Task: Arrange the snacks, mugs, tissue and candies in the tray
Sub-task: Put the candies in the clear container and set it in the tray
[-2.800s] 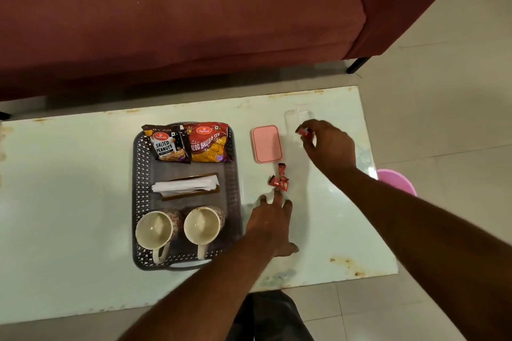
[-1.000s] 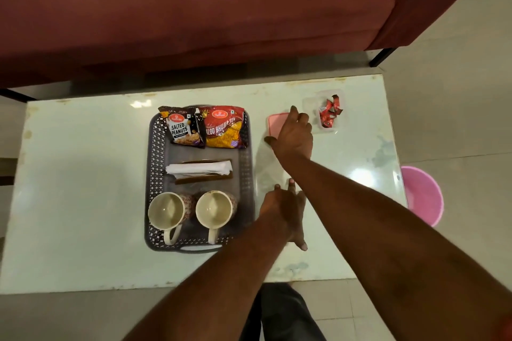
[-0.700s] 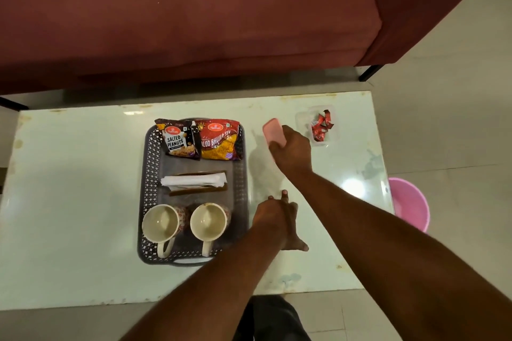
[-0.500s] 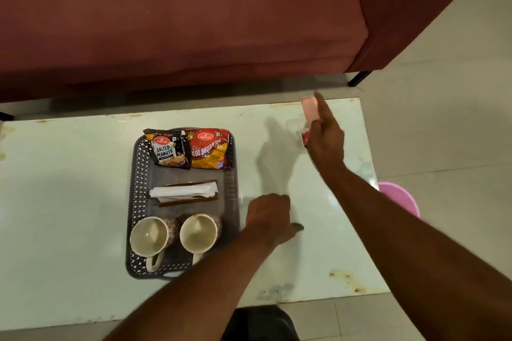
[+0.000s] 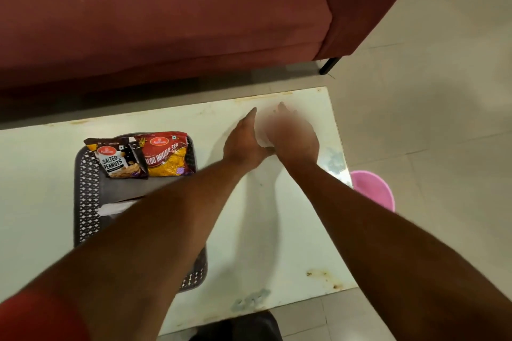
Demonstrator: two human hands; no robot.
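Two hands meet near the far right corner of the tabletop, and we cannot tell what, if anything, lies under them. Our left hand stands on edge with the fingers straight and together, pointing away from us, and its heel touches the right hand at the base of the thumb. The right hand is blurred; it looks spread flat, palm down, but whether it grips or presses anything we cannot tell. Neither hand shows an object in it.

Behind the tabletop stands a maroon sofa, and on the floor at the right edge sits a pink bucket, partly hidden by our right forearm.

On the left part of the tabletop lies the dark perforated tray, its long axis running away from us. Our left forearm crosses over its near half and hides what is there. At its far end lie two snack packets side by side and touching: the salted peanuts packet on the left, tilted slightly, and the red aloo bhujia packet on the right, both with their printed faces up and their tops toward the sofa. Just nearer us in the tray, a bit of white tissue shows beside the forearm.
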